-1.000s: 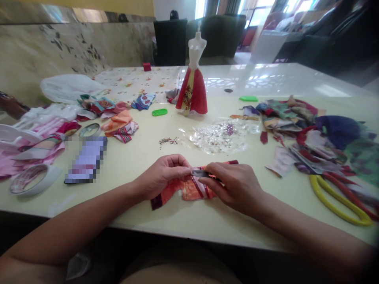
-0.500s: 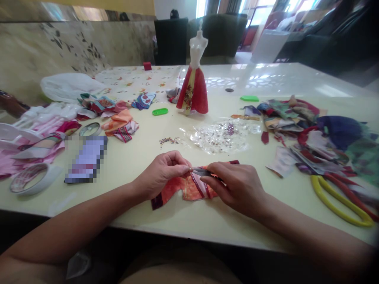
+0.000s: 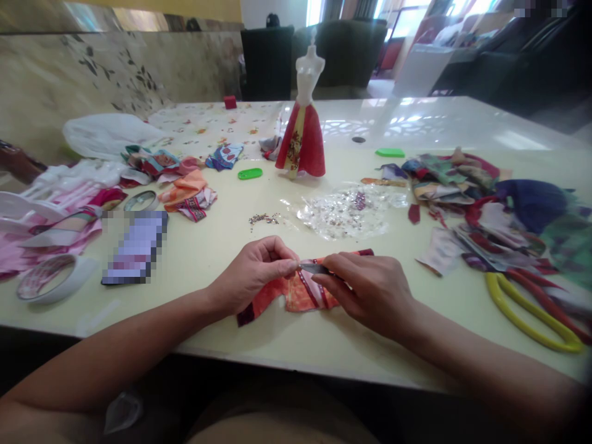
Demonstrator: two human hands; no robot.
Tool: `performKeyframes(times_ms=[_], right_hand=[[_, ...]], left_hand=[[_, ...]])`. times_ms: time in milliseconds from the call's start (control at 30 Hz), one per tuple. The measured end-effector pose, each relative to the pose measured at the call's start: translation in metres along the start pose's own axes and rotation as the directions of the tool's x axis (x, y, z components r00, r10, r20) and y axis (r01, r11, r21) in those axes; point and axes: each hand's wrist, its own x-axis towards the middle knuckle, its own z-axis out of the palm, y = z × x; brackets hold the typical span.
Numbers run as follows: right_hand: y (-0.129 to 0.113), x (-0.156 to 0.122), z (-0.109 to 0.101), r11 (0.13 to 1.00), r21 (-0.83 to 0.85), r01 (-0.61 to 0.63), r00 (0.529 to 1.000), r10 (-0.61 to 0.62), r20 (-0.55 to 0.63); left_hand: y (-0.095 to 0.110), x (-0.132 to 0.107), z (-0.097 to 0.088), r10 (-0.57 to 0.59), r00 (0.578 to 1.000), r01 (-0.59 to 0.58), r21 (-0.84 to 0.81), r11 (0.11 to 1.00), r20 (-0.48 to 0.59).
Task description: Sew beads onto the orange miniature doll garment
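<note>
Near edge of the desk (image 3: 208,246), middle: left hand (image 3: 252,274) and right hand (image 3: 370,290), fingertips meeting over an orange-red cloth (image 3: 296,297) lying flat on the surface. Left grip pinched together on one end of a small dark piece (image 3: 313,267); right grip clamped on its other end, thumb and forefinger closed. Small dark piece held just above the cloth, the cloth partly covered by both hands.

Farther off, a white mannequin in a red skirt (image 3: 303,132), upright. Between it and the hands, a clear sheet strewn with beads (image 3: 345,213). To the right, a heap of fabric scraps (image 3: 485,203) and yellow-handled scissors (image 3: 527,314). Far to the left, a tape roll (image 3: 50,277), well apart from the hands.
</note>
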Motion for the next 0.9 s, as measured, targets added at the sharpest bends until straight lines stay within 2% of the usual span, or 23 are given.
performKeyframes(times_ms=[900], right_hand=[[-0.0017, 0.0006, 0.0000, 0.997, -0.073, 0.031, 0.999, -0.033, -0.026]], left_hand=[[-0.0034, 0.0019, 0.0007, -0.004, 1.000, 0.004, -0.070, 0.998, -0.011]])
